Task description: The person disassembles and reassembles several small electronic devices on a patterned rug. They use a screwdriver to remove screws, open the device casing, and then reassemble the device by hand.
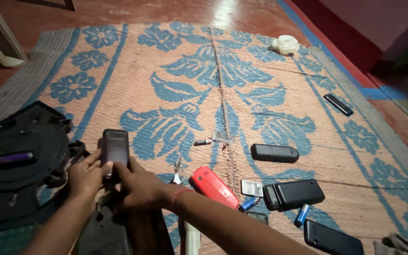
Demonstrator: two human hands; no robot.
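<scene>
A dark bar-shaped mobile phone [115, 147] stands upright on the woven mat, held from below by both my hands. My left hand [87, 175] grips its lower left side, thumb against the edge. From the right, my right hand [140, 186] pinches the phone's lower end; a red thread circles that wrist. The phone's screen is dark.
On the pink-and-blue flowered mat [270, 75] lie a red phone [212, 186], several black phones [275, 152] [298, 192] [332, 237] [338, 104], a grey battery [251, 188], blue cells [301, 215], tweezers [177, 170] and a white cloth wad [285, 44]. A black round housing [22, 156] lies at left.
</scene>
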